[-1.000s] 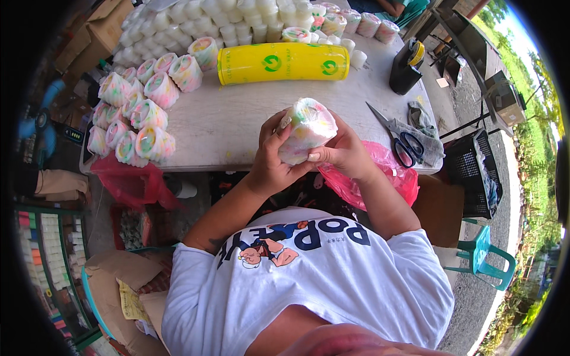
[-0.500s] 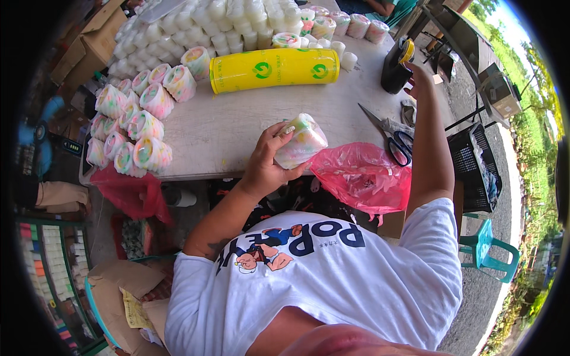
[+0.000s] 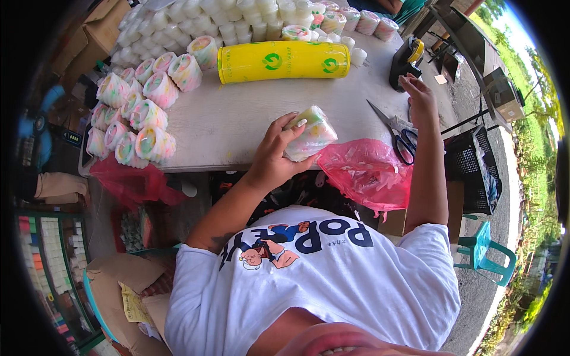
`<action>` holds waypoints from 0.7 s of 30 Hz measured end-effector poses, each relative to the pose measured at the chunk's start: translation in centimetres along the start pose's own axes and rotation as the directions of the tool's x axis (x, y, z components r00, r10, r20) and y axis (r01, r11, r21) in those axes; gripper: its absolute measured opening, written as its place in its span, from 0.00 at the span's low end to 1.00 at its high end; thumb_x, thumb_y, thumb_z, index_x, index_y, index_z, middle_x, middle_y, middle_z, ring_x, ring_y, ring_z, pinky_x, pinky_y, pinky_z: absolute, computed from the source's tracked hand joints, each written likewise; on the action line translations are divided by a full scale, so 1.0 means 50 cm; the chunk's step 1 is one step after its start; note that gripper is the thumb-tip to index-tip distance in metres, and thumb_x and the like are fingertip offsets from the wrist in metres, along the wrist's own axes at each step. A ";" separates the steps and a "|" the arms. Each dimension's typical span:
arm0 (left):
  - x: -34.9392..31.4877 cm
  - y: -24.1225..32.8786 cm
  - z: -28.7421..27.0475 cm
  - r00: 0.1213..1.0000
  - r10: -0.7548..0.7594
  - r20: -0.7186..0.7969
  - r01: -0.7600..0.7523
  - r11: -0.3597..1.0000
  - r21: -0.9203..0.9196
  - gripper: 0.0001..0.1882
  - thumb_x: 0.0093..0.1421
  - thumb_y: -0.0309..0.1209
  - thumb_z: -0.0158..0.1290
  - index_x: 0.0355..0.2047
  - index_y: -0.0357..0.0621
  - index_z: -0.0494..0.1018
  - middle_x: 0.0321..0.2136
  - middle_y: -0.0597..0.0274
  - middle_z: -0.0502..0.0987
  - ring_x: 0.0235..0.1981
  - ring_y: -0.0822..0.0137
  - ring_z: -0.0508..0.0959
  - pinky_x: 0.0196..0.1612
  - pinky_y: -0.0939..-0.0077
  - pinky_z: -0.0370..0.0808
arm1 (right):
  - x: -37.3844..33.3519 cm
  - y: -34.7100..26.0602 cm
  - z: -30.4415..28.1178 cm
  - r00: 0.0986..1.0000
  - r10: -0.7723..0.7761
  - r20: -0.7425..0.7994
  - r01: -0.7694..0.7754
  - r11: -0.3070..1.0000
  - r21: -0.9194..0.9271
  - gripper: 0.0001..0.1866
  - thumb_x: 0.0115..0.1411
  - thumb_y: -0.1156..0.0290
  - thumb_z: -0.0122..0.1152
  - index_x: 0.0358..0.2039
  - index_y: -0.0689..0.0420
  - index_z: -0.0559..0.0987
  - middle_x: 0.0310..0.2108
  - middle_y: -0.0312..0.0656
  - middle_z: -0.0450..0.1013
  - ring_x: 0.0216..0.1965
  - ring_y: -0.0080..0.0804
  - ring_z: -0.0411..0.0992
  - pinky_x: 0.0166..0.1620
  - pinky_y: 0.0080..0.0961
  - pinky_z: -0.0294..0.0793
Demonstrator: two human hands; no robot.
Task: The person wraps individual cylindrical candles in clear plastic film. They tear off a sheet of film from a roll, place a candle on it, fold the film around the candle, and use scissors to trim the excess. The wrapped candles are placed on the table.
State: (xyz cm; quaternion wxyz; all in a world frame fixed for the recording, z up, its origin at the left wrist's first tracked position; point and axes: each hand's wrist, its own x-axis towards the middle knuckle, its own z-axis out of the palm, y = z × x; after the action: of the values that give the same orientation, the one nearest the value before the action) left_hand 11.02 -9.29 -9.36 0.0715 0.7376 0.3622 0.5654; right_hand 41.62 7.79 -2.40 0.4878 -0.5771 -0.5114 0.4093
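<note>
My left hand [image 3: 279, 145] is closed around a cylindrical bundle [image 3: 313, 133], white with pastel pink, green and yellow patches and wrapped in clear film. The hand holds it tilted above the table's near edge. At the right, my right hand [image 3: 420, 98] has its thumb and fingers pinched together beside a black tape dispenser [image 3: 404, 66] with a yellow-rimmed roll. What lies between those fingertips is too small to make out. Scissors [image 3: 396, 133] with dark handles lie just left of my right forearm.
A yellow roll of cling wrap [image 3: 284, 62] lies across the table [image 3: 237, 118]. Several wrapped pastel bundles [image 3: 155, 145] stand at the left. Behind are stacked white cylinders [image 3: 196, 24]. A pink plastic bag [image 3: 371, 178] hangs over the front edge. A black basket [image 3: 469, 169] stands at the right.
My right hand has drawn back from the tape dispenser toward me, its fingers now pinched. The bundle in my left hand is tipped a little differently. The whole view has shifted slightly.
</note>
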 end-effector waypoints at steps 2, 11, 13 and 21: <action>0.000 0.002 -0.003 1.000 0.010 -0.021 -0.009 0.999 0.052 0.40 0.40 0.27 0.69 0.52 0.50 0.61 0.52 0.42 0.65 0.51 0.47 0.71 0.51 0.60 0.72 | -0.106 -0.039 0.068 0.978 -0.006 0.210 -0.053 0.960 0.275 0.06 0.55 0.68 0.64 0.29 0.57 0.80 0.46 0.44 0.72 0.51 0.23 0.64 0.51 0.21 0.58; 0.023 -0.005 -0.032 0.994 0.104 0.034 -0.109 0.903 0.416 0.37 0.38 0.29 0.67 0.52 0.54 0.67 0.54 0.47 0.63 0.50 0.49 0.71 0.52 0.61 0.69 | -0.271 -0.100 0.201 0.758 -0.233 0.610 0.160 0.972 0.172 0.08 0.56 0.69 0.63 0.24 0.59 0.79 0.36 0.40 0.75 0.62 0.32 0.58 0.68 0.33 0.36; 0.024 -0.005 -0.036 0.991 0.131 0.035 -0.133 0.891 0.433 0.37 0.38 0.29 0.67 0.52 0.54 0.67 0.54 0.46 0.63 0.50 0.49 0.71 0.52 0.61 0.69 | -0.274 -0.095 0.214 0.799 -0.251 0.547 0.222 0.968 0.121 0.13 0.54 0.65 0.67 0.22 0.61 0.77 0.40 0.45 0.75 0.62 0.39 0.57 0.67 0.35 0.39; 0.025 -0.007 -0.049 0.989 0.147 0.018 -0.141 0.894 0.426 0.38 0.38 0.28 0.68 0.51 0.54 0.65 0.52 0.46 0.65 0.50 0.48 0.71 0.51 0.61 0.70 | -0.264 -0.070 0.239 0.862 -0.229 0.452 0.359 0.906 -0.225 0.18 0.51 0.59 0.70 0.25 0.63 0.76 0.50 0.53 0.70 0.58 0.50 0.63 0.58 0.39 0.61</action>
State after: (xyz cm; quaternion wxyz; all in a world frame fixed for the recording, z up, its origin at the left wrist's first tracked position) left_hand 8.81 -9.02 -7.70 -0.1359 0.7559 0.4216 0.4820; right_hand 27.48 -3.55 -1.56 0.3313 -0.4584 -0.7423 0.3592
